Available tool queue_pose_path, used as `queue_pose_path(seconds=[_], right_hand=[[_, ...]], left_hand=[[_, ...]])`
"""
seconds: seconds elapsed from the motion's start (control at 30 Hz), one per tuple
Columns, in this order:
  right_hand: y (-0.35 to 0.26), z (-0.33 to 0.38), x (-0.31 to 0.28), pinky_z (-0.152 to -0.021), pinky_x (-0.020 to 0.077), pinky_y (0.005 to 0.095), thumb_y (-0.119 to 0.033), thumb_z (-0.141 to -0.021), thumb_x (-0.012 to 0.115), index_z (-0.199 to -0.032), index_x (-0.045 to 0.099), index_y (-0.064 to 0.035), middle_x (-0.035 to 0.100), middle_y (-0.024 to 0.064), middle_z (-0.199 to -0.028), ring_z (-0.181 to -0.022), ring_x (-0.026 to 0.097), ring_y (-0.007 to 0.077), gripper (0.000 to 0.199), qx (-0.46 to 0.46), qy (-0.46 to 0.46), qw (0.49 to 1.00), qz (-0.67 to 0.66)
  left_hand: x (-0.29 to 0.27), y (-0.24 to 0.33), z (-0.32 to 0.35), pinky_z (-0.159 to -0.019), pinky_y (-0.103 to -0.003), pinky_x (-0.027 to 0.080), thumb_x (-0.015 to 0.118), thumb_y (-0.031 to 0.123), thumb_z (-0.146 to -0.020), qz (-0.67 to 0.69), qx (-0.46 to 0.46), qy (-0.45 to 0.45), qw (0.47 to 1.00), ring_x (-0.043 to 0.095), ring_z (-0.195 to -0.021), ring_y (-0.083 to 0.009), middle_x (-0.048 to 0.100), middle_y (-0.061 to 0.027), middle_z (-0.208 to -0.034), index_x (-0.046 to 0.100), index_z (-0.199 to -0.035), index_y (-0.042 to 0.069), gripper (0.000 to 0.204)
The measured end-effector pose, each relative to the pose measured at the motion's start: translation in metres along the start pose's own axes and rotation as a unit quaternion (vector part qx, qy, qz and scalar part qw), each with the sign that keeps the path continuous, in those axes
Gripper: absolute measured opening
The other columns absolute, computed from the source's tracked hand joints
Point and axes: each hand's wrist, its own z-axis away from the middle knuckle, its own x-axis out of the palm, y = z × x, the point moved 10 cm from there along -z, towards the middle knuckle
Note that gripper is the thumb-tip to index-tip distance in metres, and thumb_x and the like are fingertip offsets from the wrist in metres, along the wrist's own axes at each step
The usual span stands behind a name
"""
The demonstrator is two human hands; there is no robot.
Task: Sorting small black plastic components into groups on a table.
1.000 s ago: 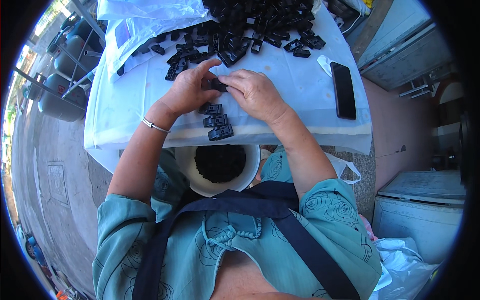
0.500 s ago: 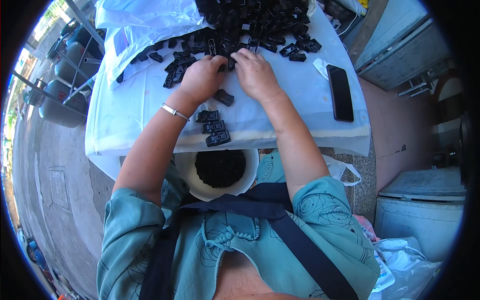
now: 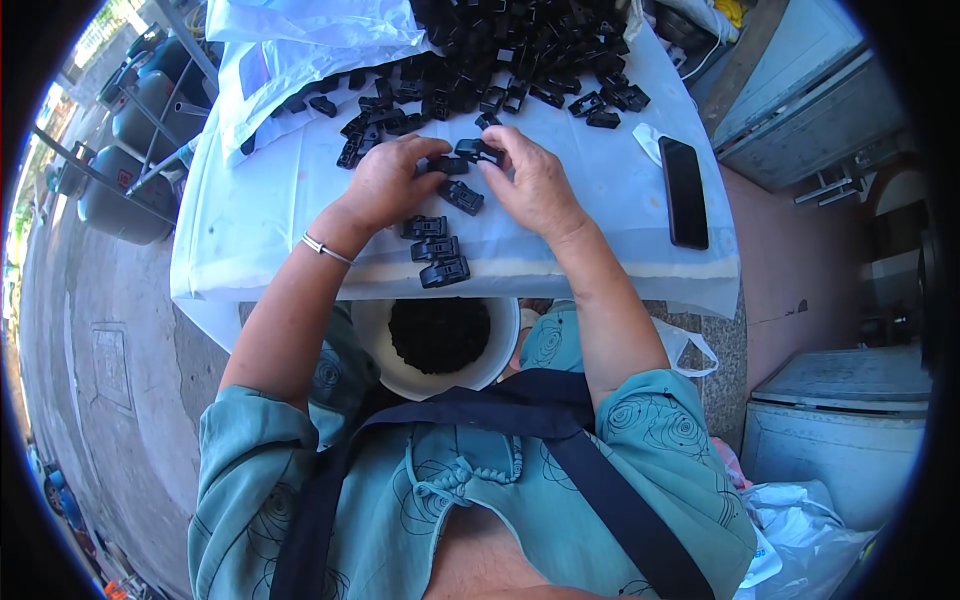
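Note:
My left hand point(image 3: 390, 182) pinches a black plastic part point(image 3: 446, 164) between thumb and fingers. In my right hand point(image 3: 535, 182) a similar black plastic part point(image 3: 480, 151) is held at the fingertips, close to the first one. Just below them, a loose black part point(image 3: 461, 197) lies on the white-covered table point(image 3: 290, 235). Nearer to me, three more black parts form a short column, the closest being a part point(image 3: 444, 272) by the table's front edge. Beyond my hands spreads a large heap of the same black parts point(image 3: 530, 50). The parts' exact kind I cannot make out.
White plastic sheeting point(image 3: 310, 40) covers the heap's left side. A black phone point(image 3: 684, 195) lies at the table's right. Under the front edge, a white basin point(image 3: 503, 350) holds a dark mass. Grey gas cylinders point(image 3: 125, 195) stand left; a metal chest point(image 3: 840, 430) stands right.
Both hands have drawn back from the heap's near edge toward me. A black part now shows in each hand's fingers. The view has shifted slightly.

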Motion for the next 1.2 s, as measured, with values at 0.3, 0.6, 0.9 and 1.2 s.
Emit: queue_pose_path(seconds=[0.3, 0.6, 0.9, 1.2], right_hand=[[-0.025, 0.001, 0.031, -0.084, 0.0491, 0.0385, -0.012, -0.082, 0.063, -0.104, 0.07, -0.0084, 0.068, 0.008, -0.105, -0.093, 0.063, 0.0285, 0.023, -0.133, -0.072, 0.987, 0.054], [-0.016, 0.006, 0.027, -0.088, 0.0476, 0.0387, -0.02, -0.085, 0.065, -0.109, 0.068, -0.0095, 0.067, 0.0111, -0.108, -0.102, 0.06, 0.0301, 0.026, -0.053, -0.104, 0.991, 0.063], [0.017, -0.015, -0.01, -0.077, 0.0512, 0.0407, -0.016, -0.081, 0.065, -0.099, 0.068, -0.0064, 0.066, 0.0144, -0.1, -0.081, 0.063, 0.0317, 0.02, 0.013, 0.011, 0.98, 0.201], [0.029, -0.013, -0.008, -0.073, 0.0532, 0.0392, -0.025, -0.085, 0.063, -0.097, 0.063, -0.0044, 0.067, 0.0161, -0.092, -0.083, 0.066, 0.0326, 0.024, 0.126, -0.13, 0.938, 0.297]], left_hand=[[0.002, -0.013, 0.003, -0.063, -0.028, 0.051, 0.075, 0.004, -0.074, 0.099, -0.079, -0.009, 0.992, 0.056, -0.063, -0.0123, 0.067, -0.0084, -0.096, 0.054, -0.127, 0.008, 0.057], [-0.071, -0.023, 0.046, -0.077, -0.041, 0.052, 0.072, 0.021, -0.079, -0.212, -0.123, 0.151, 0.958, 0.063, -0.092, -0.0331, 0.061, -0.0146, -0.103, 0.059, -0.116, 0.009, 0.041], [-0.032, -0.023, 0.027, -0.072, -0.044, 0.051, 0.058, 0.017, -0.09, 0.048, -0.146, 0.052, 0.987, 0.065, -0.076, -0.0351, 0.067, -0.0178, -0.088, 0.058, -0.11, 0.005, 0.023], [-0.036, -0.018, 0.018, -0.069, -0.045, 0.05, 0.055, 0.024, -0.095, -0.092, -0.09, 0.099, 0.987, 0.064, -0.079, -0.0369, 0.066, -0.0203, -0.084, 0.062, -0.104, 0.005, 0.022]])
